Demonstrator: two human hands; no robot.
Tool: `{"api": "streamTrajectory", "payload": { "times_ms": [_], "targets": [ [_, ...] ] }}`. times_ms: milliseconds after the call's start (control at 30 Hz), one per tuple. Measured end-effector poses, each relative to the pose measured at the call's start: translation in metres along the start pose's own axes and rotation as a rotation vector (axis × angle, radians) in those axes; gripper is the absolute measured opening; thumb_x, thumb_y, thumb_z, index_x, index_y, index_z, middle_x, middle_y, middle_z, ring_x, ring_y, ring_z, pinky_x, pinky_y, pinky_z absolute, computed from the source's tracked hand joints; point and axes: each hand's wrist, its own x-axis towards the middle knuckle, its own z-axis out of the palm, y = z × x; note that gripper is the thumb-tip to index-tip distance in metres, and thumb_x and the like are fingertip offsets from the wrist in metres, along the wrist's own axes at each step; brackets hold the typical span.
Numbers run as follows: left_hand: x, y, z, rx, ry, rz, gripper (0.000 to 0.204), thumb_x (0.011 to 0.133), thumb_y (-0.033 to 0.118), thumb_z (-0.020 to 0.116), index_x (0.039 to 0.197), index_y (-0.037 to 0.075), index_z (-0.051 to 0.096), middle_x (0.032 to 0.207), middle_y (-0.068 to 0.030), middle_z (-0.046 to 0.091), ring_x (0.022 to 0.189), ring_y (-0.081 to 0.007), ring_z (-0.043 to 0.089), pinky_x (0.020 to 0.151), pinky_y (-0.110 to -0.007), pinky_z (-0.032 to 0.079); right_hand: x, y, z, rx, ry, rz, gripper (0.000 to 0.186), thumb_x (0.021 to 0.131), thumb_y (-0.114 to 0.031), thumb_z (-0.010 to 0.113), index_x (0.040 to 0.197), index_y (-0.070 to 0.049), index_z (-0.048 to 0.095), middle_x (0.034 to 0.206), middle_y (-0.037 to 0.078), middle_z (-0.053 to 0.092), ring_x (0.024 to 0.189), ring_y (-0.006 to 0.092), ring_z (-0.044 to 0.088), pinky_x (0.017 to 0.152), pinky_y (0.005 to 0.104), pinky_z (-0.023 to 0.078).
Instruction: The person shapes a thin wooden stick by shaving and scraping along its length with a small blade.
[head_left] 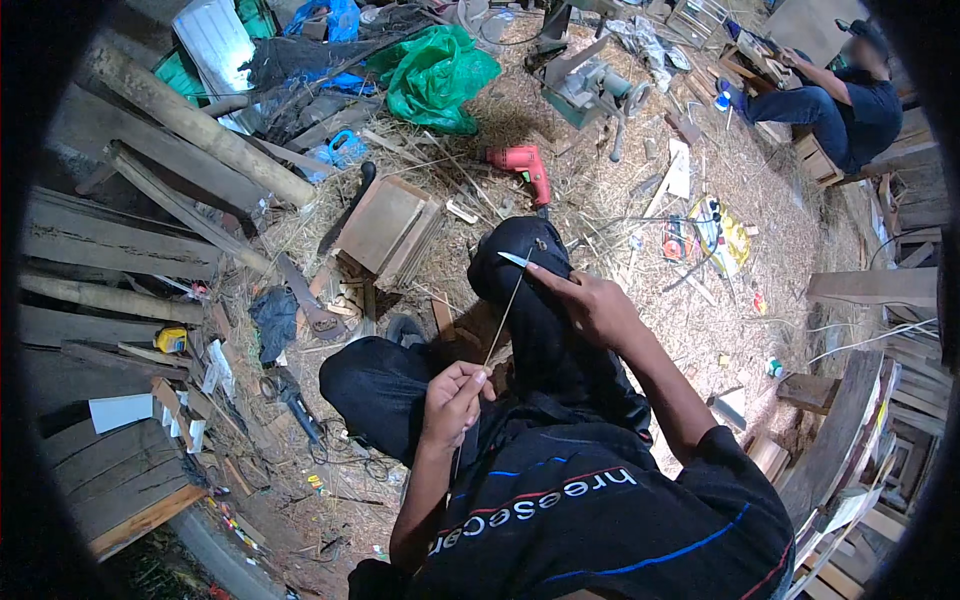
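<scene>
A thin, pale brown strip (506,318), perhaps bamboo or rattan, slants up over my lap. My left hand (453,405) pinches it between thumb and fingers, and its lower end runs down below that hand. In my right hand (598,310) is a small knife, its pointed blade (513,259) jutting left across the strip's upper end, above my raised knee. The index finger lies along the knife, whose handle is hidden in the palm. I cannot tell whether the blade touches the strip.
Beyond my knees lie a red power drill (522,168), a wooden block (385,228) and a green plastic bag (437,78). A handsaw (310,298) rests at left. A bench machine (597,88) stands farther off. Another person (850,105) sits at far right. Shavings cover the floor.
</scene>
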Motion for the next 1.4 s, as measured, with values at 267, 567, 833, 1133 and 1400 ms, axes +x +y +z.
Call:
{"api": "streamTrajectory", "payload": {
  "times_ms": [267, 567, 833, 1133, 1400],
  "targets": [
    [-0.033, 0.008, -0.031, 0.061, 0.039, 0.057, 0.013, 0.095, 0.010, 0.056, 0.098, -0.003, 0.058, 0.072, -0.0100, 0.062, 0.038, -0.0024, 0.040, 0.033, -0.017, 0.028, 0.005, 0.015, 0.006, 0.115, 0.065, 0.041, 0.069, 0.083, -0.006, 0.057, 0.144, -0.031, 0.037, 0.085, 0.019, 0.061, 0.077, 0.0393, 0.062, 0.069, 0.0449, 0.051],
    [0.003, 0.070, 0.030, 0.188, 0.156, 0.367, 0.017, 0.094, 0.015, 0.058, 0.099, -0.002, 0.056, 0.078, -0.0120, 0.065, 0.047, -0.0089, 0.056, 0.036, -0.017, 0.038, 0.077, -0.055, -0.010, 1.056, 0.420, 0.122, 0.029, 0.089, -0.017, 0.069, 0.110, 0.002, 0.065, 0.092, -0.001, 0.064, 0.083, 0.0053, 0.056, 0.074, 0.0223, 0.046],
    [0.011, 0.076, 0.051, 0.209, 0.096, 0.404, 0.016, 0.094, 0.012, 0.057, 0.100, -0.003, 0.054, 0.080, -0.0142, 0.066, 0.050, -0.0113, 0.060, 0.037, -0.018, 0.040, 0.103, -0.079, -0.047, 1.377, 0.399, 0.166, 0.011, 0.092, -0.017, 0.066, 0.093, -0.006, 0.066, 0.065, -0.010, 0.052, 0.049, -0.0018, 0.035, 0.043, 0.0194, 0.021],
    [0.053, 0.090, 0.027, 0.208, 0.115, 0.333, 0.016, 0.094, 0.013, 0.057, 0.099, -0.002, 0.056, 0.082, -0.0096, 0.068, 0.060, -0.0106, 0.063, 0.047, -0.022, 0.046, 0.155, -0.065, -0.049, 1.164, 0.311, 0.110, 0.011, 0.092, -0.016, 0.065, 0.087, -0.007, 0.065, 0.060, -0.010, 0.050, 0.050, -0.0013, 0.037, 0.044, 0.0193, 0.024],
    [0.171, 0.139, -0.052, 0.842, 0.333, 0.532, 0.016, 0.086, 0.012, 0.066, 0.092, -0.002, 0.070, 0.077, -0.0069, 0.070, 0.070, -0.0087, 0.062, 0.067, -0.026, 0.049, 0.274, -0.013, 0.005, 0.815, 0.449, -0.083, 0.020, 0.092, -0.020, 0.064, 0.092, 0.000, 0.067, 0.072, -0.004, 0.060, 0.063, 0.0023, 0.049, 0.056, 0.0217, 0.038]
  ]
}}
